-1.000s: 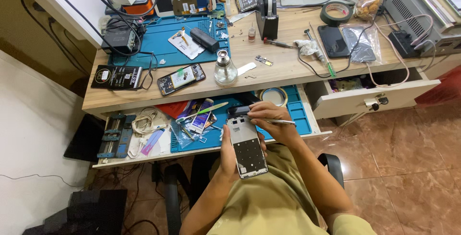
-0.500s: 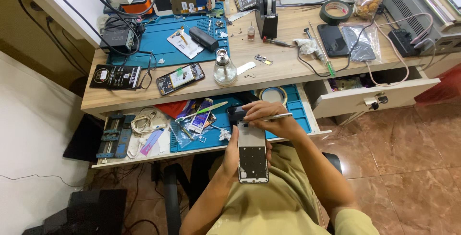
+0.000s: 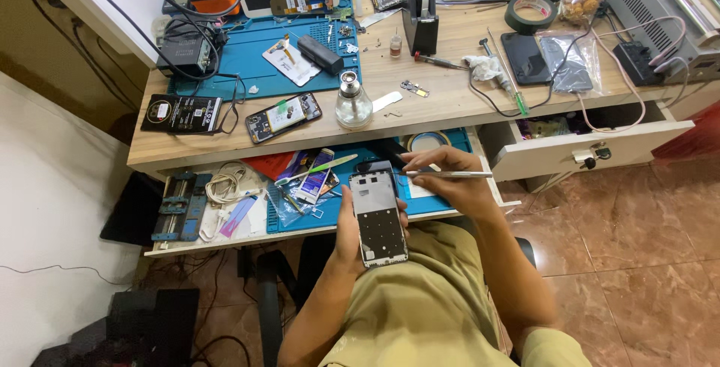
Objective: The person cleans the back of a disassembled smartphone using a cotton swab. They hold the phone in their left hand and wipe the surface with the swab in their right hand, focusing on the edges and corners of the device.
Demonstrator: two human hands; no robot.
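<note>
My left hand (image 3: 346,226) grips an opened phone frame (image 3: 378,217) over my lap; my right hand (image 3: 448,179) pinches metal tweezers (image 3: 448,174) above the table's (image 3: 450,97) open drawer (image 3: 247,221).

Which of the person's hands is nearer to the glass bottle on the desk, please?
Right. The right hand, holding tweezers, is just below the glass bottle; the left hand grips the phone frame lower down.

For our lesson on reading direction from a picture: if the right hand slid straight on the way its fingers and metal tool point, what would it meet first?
The right hand points leftward with its metal tool; first in line seems to be the phone frame held in the left hand, though depth is unclear.
</note>
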